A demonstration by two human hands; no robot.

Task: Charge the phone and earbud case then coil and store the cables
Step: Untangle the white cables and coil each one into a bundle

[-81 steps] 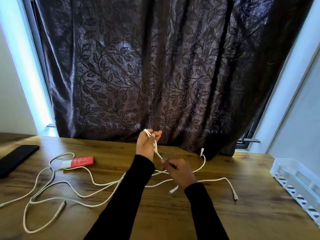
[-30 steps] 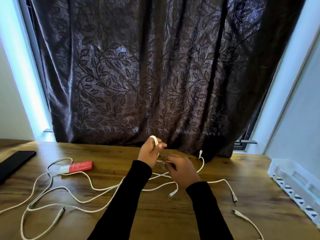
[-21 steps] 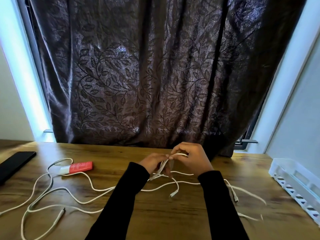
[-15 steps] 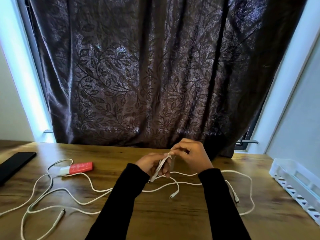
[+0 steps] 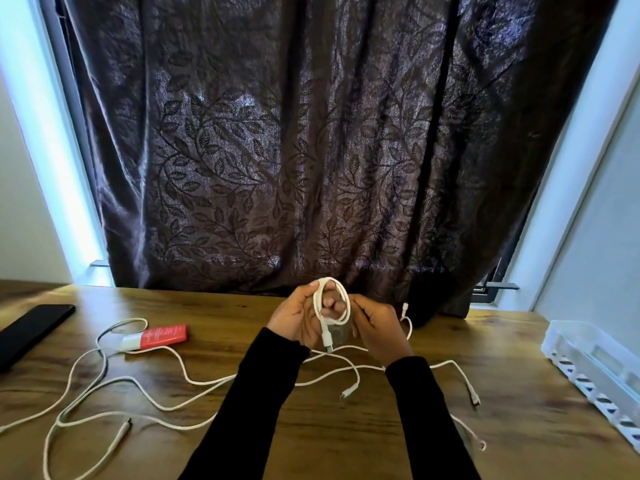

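Dark leaf-pattern curtain [image 5: 311, 150] fills the back. Wooden table [image 5: 311, 445] below it. White slotted tray [image 5: 595, 368] at the right edge; nothing seen inside the part in view. Black phone [image 5: 31, 327] far left, no cable seen plugged in. Red-and-white case [image 5: 157, 337], likely the earbud case, left of centre, with a cable running beside it. Loose white cables [image 5: 138, 396] sprawl over the table, uncoiled. Left hand [image 5: 294, 320] holds a small white coil [image 5: 330, 306] looped over its fingers, plug hanging below. Right hand [image 5: 375, 327] closes on the coil's other side. Judgement: charging looks over, first cable partly coiled, nothing stored yet.
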